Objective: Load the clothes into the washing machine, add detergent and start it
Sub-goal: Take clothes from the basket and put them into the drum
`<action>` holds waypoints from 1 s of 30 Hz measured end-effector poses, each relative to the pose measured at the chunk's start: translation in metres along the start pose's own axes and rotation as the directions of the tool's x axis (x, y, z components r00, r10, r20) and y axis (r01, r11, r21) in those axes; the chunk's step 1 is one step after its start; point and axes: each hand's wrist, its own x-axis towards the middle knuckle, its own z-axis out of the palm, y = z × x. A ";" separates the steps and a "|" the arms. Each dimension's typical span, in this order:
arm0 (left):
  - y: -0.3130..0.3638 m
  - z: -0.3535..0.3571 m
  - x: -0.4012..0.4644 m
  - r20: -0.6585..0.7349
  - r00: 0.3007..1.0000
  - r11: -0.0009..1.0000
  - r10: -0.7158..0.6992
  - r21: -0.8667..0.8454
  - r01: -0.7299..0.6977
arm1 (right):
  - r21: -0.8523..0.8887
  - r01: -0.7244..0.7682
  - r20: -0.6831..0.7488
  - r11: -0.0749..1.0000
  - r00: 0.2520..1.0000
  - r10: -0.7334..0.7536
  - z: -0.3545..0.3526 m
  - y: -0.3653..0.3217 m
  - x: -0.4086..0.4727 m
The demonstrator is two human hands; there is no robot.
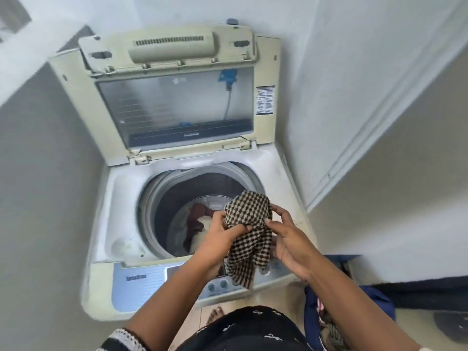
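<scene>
- Plain white walls (354, 72) box in a tight corner, and a top-loading washing machine (109, 198) is wedged right into it.
- Its lid (177, 105) is flipped up and leans back toward the wall, with a clear window panel in the middle.
- Down in the drum (162, 198) there's already some laundry (200, 224), a dark reddish piece and something white, sitting at the bottom.
- Both hands are up over the front edge of the drum opening, holding a black-and-cream checked cloth (249, 231).
- Left hand (222, 233) has its fingers closed around a bunched part of the cloth.
- Right hand (291, 239) pinches the other side with thumb and fingertips, while the rest of the hand is fairly relaxed.
- Bottom end of the cloth hangs down in front of the control panel (141, 282), covering some of the buttons.
- Off to the right on the floor is a blue bag (379, 302) with more fabric showing inside.
- A bare foot (215, 315) shows on the tiled floor (238, 304) in front of the machine.
</scene>
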 end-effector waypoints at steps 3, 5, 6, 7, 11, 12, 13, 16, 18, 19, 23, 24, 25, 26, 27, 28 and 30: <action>0.000 -0.037 0.018 0.006 1.000 0.990 0.022 0.137 -0.022 | -0.200 -0.001 0.046 0.980 0.999 0.010 0.025 0.007 0.033; 0.003 -0.058 0.028 -0.006 0.998 0.981 0.060 0.188 -0.058 | -0.330 0.033 0.025 0.943 0.999 -0.026 0.042 0.009 0.051; 0.005 -0.068 0.034 -0.028 0.996 0.976 0.086 0.205 -0.079 | -0.375 0.048 0.016 0.926 0.999 -0.046 0.049 0.009 0.060; 0.007 -0.078 0.040 -0.050 0.992 0.970 0.116 0.219 -0.102 | -0.414 0.066 0.019 0.908 0.998 -0.064 0.057 0.008 0.068; 0.017 -0.110 0.064 -0.124 0.968 0.928 0.218 0.334 -0.166 | -0.510 0.157 0.069 0.846 0.988 -0.142 0.077 0.009 0.101; 0.019 -0.118 0.070 -0.121 0.966 0.917 0.229 0.359 -0.173 | -0.529 0.169 0.079 0.832 0.986 -0.149 0.081 0.012 0.109; 0.018 -0.126 0.075 -0.116 0.966 0.906 0.231 0.386 -0.170 | -0.552 0.167 0.083 0.817 0.986 -0.146 0.082 0.017 0.118; 0.007 -0.142 0.087 -0.150 0.974 0.868 0.172 0.491 -0.078 | -0.688 0.110 0.058 0.717 0.994 -0.097 0.081 0.037 0.139; -0.006 -0.151 0.095 -0.151 0.985 0.828 0.077 0.561 0.021 | -0.787 0.068 0.046 0.613 0.998 -0.051 0.077 0.053 0.149; -0.013 -0.155 0.097 -0.141 0.990 0.799 0.018 0.598 0.071 | -0.823 0.047 0.044 0.566 0.999 -0.020 0.075 0.060 0.151; -0.031 -0.161 0.104 -0.147 0.971 0.681 -0.187 0.693 0.236 | -0.905 -0.057 0.011 0.422 0.987 0.158 0.064 0.081 0.157; -0.034 -0.161 0.104 -0.162 0.967 0.676 -0.195 0.692 0.252 | -0.916 -0.075 -0.002 0.395 0.983 0.183 0.062 0.084 0.157; -0.036 -0.160 0.105 -0.173 0.966 0.682 -0.192 0.684 0.258 | -0.919 -0.086 -0.011 0.385 0.981 0.192 0.060 0.084 0.156; -0.038 -0.159 0.106 -0.177 0.967 0.695 -0.181 0.673 0.253 | -0.921 -0.081 -0.011 0.382 0.983 0.181 0.059 0.082 0.154; -0.038 -0.156 0.107 -0.177 0.969 0.709 -0.174 0.660 0.248 | -0.924 -0.061 -0.002 0.377 0.988 0.155 0.059 0.079 0.152; -0.037 -0.153 0.107 -0.172 0.971 0.721 -0.168 0.650 0.240 | -0.930 -0.030 0.017 0.365 0.992 0.123 0.058 0.073 0.148; -0.034 -0.144 0.105 -0.158 0.973 0.747 -0.169 0.624 0.231 | -0.938 0.039 0.058 0.344 0.997 0.046 0.056 0.059 0.141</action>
